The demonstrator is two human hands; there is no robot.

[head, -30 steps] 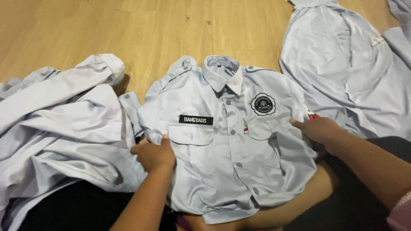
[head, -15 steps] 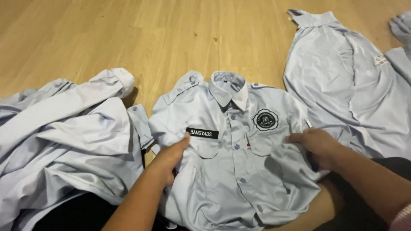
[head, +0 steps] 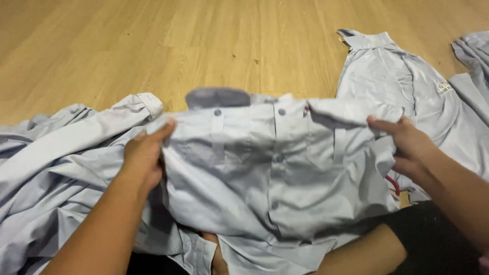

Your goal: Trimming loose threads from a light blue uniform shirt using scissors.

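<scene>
Above the wooden floor [head: 153, 46], a grey shirt [head: 265, 173] is held folded over, each side pinched in the grip of the left hand [head: 145, 155] and right hand [head: 407, 145].

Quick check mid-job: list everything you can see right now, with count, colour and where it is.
middle shirt: one, pale grey-blue, buttoned, lying over the person's lap, held at both sides.
left pile of shirts: count unclear, pale grey-blue, crumpled on the floor at the left, one cuffed sleeve on top.
right shirt: one, pale grey-blue, spread on the floor at upper right, collar pointing away.
far-right cloth: one piece, pale grey-blue, partly cut off at the right edge.
floor: light wood planks, across the top.
dark clothing: black, on the person's leg at lower right.
left hand: grip closed on the middle shirt's left edge.
right hand: grip closed on the middle shirt's right edge.
</scene>
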